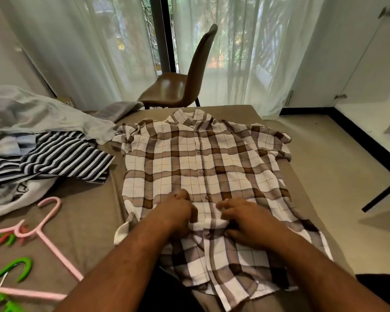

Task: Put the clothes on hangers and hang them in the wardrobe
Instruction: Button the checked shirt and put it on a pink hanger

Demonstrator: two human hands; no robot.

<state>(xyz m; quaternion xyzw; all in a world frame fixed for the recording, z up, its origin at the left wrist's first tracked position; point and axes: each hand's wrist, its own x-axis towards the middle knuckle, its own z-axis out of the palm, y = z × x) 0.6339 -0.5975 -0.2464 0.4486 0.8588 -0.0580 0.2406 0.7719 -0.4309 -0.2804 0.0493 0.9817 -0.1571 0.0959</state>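
Note:
A brown-and-white plaid shirt (189,163) lies spread flat on the bed, collar at the far end, buttoned front facing up. My left hand (178,212) and my right hand (245,219) sit on either side of the button placket near the lower front. Both pinch the fabric there, which bunches into a fold between them. A pink hanger (47,230) lies on the bed to the left, apart from the shirt. Green hangers (11,271) lie near the lower left corner.
A pile of clothes (43,145), including a striped top and a light blue garment, sits at the left of the tan bed (95,217). A brown chair (185,79) stands beyond the bed before sheer curtains. White wardrobe doors (369,64) stand at right.

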